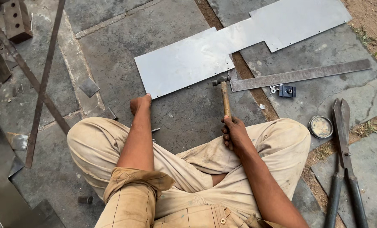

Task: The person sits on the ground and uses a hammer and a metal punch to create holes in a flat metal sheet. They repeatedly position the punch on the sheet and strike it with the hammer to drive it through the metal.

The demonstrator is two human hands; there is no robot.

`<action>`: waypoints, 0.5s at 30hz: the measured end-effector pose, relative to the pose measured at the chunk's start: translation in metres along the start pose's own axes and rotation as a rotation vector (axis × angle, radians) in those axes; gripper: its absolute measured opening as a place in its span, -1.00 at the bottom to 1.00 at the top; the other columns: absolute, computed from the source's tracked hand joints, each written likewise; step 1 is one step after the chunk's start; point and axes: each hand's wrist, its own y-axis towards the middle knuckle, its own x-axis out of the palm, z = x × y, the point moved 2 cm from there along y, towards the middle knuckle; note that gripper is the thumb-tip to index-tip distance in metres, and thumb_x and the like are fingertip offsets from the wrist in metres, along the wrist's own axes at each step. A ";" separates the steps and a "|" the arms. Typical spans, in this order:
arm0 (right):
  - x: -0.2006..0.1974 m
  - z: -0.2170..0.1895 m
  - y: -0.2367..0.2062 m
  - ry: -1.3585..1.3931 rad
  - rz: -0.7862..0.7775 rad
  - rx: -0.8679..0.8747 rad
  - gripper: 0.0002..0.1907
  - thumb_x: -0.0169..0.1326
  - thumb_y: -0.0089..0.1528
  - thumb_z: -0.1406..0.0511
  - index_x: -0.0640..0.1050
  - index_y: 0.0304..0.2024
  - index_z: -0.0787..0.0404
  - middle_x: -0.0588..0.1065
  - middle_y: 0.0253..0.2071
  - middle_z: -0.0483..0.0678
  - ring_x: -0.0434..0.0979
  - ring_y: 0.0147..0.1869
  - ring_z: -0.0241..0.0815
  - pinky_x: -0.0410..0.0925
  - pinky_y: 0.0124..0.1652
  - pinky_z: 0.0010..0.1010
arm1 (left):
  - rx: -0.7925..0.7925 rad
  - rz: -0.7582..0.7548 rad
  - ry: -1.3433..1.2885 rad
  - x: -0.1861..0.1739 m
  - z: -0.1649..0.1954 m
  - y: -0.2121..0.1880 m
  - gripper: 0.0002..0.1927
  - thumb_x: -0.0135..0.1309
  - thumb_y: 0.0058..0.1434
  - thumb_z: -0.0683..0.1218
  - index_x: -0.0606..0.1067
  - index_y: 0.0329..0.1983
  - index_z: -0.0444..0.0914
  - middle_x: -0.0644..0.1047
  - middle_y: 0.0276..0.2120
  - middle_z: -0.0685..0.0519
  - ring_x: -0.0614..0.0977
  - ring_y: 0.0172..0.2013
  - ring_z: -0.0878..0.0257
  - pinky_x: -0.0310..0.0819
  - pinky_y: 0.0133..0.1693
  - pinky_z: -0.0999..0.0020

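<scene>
1. Grey sheet metal (184,63) is seen in the head view, lying flat on the stone floor (188,114) in front of a person who is seated cross-legged in beige trousers (277,143).
2. The near left corner of this sheet is touched by the left hand (139,104). The fingers are curled under and turned away from the camera, so it cannot be told if something is pinched or if the hand is only pressed on the floor at the edge of the sheet.
3. A hammer (224,93) with a wooden handle is held by the right hand (235,133). The fingers are closed firmly around the lower end of the handle. The hammer is kept upright in the picture, and its small metal head is placed just beside the near right corner of the sheet.
4. A second, stepped piece of sheet metal (298,19) is laid further away, and its narrow part overlaps the far right corner of the first sheet.
5. A long steel ruler (300,75) is placed on the floor to the right of the hammer head, slightly tilted. A small dark blue block with a metal clip (284,90) is seen just below it.
6. A round tin lid (321,126) is found near the right knee, and large tin snips (344,164) with dark handles are laid beside it, further to the right.
7. Two long rusty flat bars (40,90) are crossed on the left side, and small metal scraps (89,87) are scattered near them.
</scene>
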 end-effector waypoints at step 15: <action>0.006 -0.001 -0.001 -0.152 0.006 0.028 -0.66 -0.04 0.37 0.05 0.38 -0.12 0.19 0.28 -0.54 -0.18 0.19 -0.71 -0.37 0.09 -0.77 -0.47 | 0.048 0.015 0.102 -0.009 -0.012 -0.016 -0.50 0.32 0.11 0.14 0.58 -0.10 -0.34 0.60 -0.05 -0.20 0.67 -0.07 -0.07 0.58 -0.04 0.08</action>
